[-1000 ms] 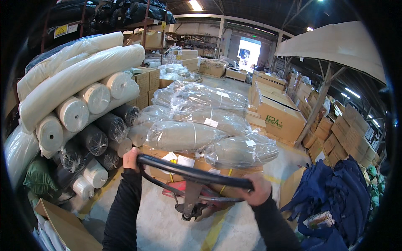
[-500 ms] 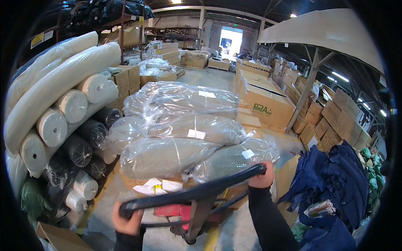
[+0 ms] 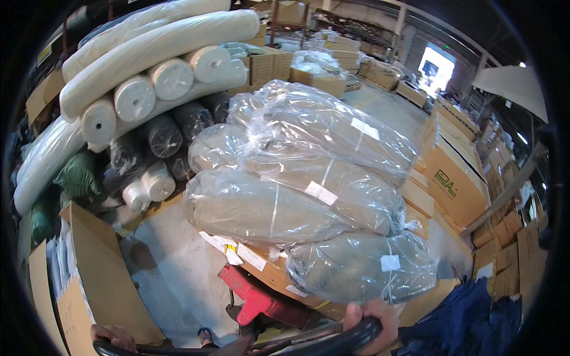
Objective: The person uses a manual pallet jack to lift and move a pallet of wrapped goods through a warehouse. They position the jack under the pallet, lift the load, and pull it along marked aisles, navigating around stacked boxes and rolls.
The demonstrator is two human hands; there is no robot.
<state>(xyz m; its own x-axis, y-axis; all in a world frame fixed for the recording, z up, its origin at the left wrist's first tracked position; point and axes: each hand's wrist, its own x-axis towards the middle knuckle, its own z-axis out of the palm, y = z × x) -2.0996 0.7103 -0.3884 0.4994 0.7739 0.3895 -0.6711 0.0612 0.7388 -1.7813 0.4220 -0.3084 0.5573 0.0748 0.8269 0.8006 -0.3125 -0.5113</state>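
At the lower edge, my left hand (image 3: 114, 336) is closed around the left end of the black handle (image 3: 354, 339) of a red pallet jack (image 3: 258, 299). My right hand (image 3: 376, 319) grips the same handle at its right end, with the fingers curled over the bar. Just beyond, a cardboard base (image 3: 279, 279) carries several fabric rolls (image 3: 261, 204) wrapped in clear plastic, with white paper labels on them. Loose papers (image 3: 237, 252) lie on the base's near edge. The forks of the jack are hidden under the load.
White and dark rolls (image 3: 133, 98) are stacked at the left, close to the load. An open cardboard box (image 3: 101, 267) stands at the near left. Large cartons (image 3: 457, 178) line the right side, and dark blue fabric (image 3: 475, 320) lies heaped at the near right.
The view has swung left and tipped, so the load and cartons appear further right and slanted. The handle and both hands now sit lower in the picture. Both hands keep their hold.
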